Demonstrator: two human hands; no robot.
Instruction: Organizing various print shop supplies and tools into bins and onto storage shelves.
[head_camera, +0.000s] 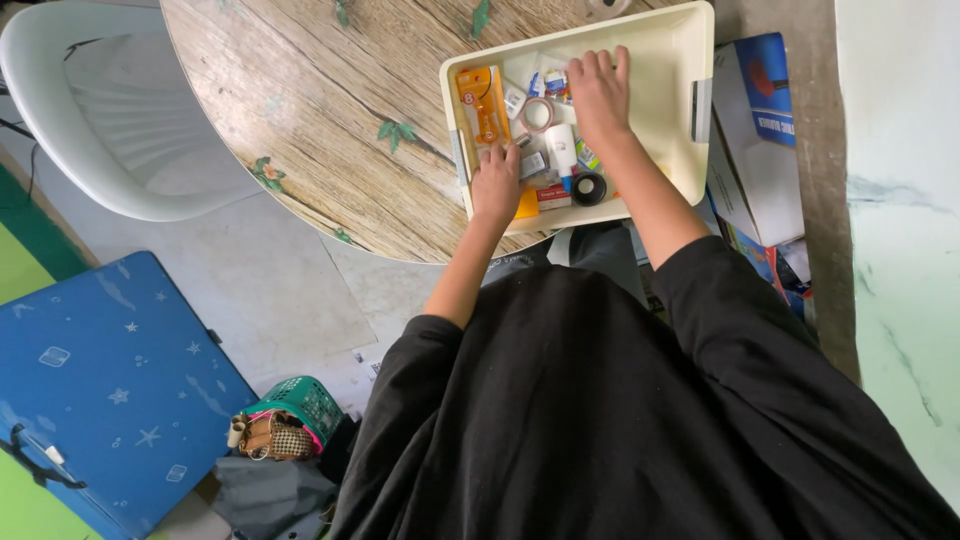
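Observation:
A cream plastic tray rests on the near edge of a round wood-patterned table. It holds several small stationery items: an orange blister pack, a clear tape ring, a white tube, a black tape roll and a small red box. My left hand lies on the items near the tray's front left corner, fingers curled down among them. My right hand reaches deeper into the tray, fingers spread flat over the items; whether it grips anything is hidden.
A white plastic chair stands left of the table. On the floor lie a blue star-patterned case and a green basket. Blue and white boxes are stacked to the right of the tray.

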